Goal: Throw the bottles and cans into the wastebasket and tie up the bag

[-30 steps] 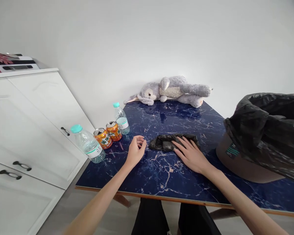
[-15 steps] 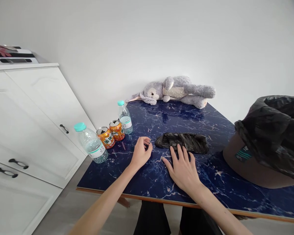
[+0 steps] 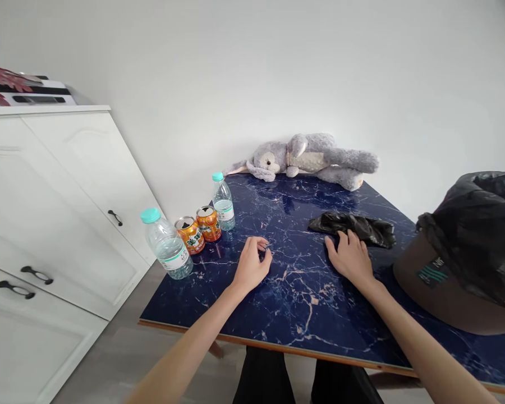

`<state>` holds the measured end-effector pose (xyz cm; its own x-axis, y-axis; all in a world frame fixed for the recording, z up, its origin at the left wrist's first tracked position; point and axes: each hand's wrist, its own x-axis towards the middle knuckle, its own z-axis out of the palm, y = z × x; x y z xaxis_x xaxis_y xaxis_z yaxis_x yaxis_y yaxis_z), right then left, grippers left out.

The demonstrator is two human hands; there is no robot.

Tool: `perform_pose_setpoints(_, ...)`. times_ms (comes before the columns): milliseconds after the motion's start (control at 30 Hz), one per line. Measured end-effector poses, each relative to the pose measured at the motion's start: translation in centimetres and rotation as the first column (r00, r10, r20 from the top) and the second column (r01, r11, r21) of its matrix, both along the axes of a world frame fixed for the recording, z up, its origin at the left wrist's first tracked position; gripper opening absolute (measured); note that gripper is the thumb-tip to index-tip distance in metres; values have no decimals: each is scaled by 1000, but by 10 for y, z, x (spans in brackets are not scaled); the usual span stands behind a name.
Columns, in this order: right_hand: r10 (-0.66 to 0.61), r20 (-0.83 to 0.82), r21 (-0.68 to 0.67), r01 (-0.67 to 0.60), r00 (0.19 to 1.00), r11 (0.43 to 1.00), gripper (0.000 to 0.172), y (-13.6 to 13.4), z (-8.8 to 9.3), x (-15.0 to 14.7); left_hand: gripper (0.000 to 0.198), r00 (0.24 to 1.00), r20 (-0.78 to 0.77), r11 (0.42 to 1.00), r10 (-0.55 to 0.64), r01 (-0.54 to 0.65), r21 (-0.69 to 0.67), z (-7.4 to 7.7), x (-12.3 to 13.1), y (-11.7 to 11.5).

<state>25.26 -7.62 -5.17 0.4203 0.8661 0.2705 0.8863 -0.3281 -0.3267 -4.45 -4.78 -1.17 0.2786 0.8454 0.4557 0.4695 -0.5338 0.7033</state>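
A crumpled black plastic bag [image 3: 356, 229] lies on the dark blue marble table [image 3: 294, 292]. My right hand [image 3: 350, 258] rests at the bag's near edge, its fingers curled onto the plastic. My left hand [image 3: 252, 265] lies on the table to the left of it, fingers loosely curled with nothing in them. Left of that hand stand a water bottle with a teal cap [image 3: 166, 244], two orange drink cans [image 3: 199, 229] and a smaller water bottle [image 3: 223, 201].
A brown bin lined with a black bag [image 3: 463, 255] stands on the table at the right. A grey plush toy [image 3: 307, 160] lies at the table's far edge against the white wall. A white cabinet [image 3: 46, 213] stands to the left.
The black bag has been pushed to the right and farther away, toward the bin, with my right hand following it. My left hand has stayed in nearly the same place.
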Motion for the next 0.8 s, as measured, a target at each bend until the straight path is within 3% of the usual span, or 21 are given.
perform_pose_setpoints(233, -241, -47, 94, 244, 969, 965, 70, 32, -3, 32, 16, 1000, -6, 1000, -3, 3, 7, -2, 0, -1)
perform_pose_setpoints(400, -334, -76, 161, 342, 939, 926, 71, 38, 1, 36, 17, 1000, -5, 1000, -4, 4, 10, -2, -1, -1)
perform_pose_setpoints(500, -238, -47, 202, 243, 970, 949, 71, 29, 7, 27, 16, 1000, -3, 1000, -6, 6, 16, -2, -2, -1)
perform_pose_setpoints(600, -8, 19, 212, 4, 1000, 977, 65, 13, 12, 14, 15, 1000, 0, 1000, -9, 9, 23, -2, -3, -1)
perform_pose_setpoints(700, 198, 49, 180, -203, 979, 963, 61, -6, 13, -2, 14, 1000, -2, 1000, -14, 14, 22, -1, -4, 0)
perform_pose_setpoints(800, 296, 40, 139, -299, 954, 944, 62, -24, 9, -15, 13, 1000, -12, 1000, -18, 18, 16, 2, -4, -2)
